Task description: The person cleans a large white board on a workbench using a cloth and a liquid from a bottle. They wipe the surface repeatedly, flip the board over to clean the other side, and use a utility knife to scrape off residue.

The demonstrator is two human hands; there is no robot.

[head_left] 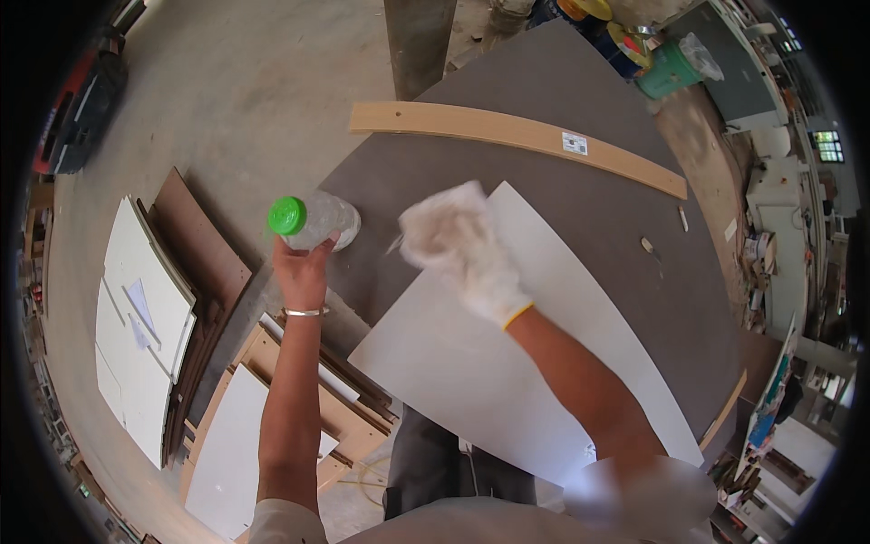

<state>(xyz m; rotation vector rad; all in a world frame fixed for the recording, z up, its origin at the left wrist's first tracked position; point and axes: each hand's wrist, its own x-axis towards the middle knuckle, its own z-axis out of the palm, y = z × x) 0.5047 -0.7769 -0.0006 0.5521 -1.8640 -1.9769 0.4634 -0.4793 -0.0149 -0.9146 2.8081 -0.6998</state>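
My bare left hand [301,276], with a bangle at the wrist, is wrapped round a clear plastic jar [328,218]. Its green screw lid [287,216] is on, and the jar leans over at the left corner of the grey-brown tabletop. My right hand [489,281] wears a white knit glove with a yellow cuff. A whitish, brown-stained cloth [444,227] is bunched under its fingers, smeared by motion. Both are over the far left edge of a white panel [507,381], which lies on the tabletop in front of me.
A long wooden strip [507,131] lies across the far part of the grey-brown tabletop [598,236]. Stacked white panels [145,326] and brown boards [204,236] stand at the left. A green bucket [669,71] and paint drums [625,50] are at the far right. A post [419,45] rises beyond the table.
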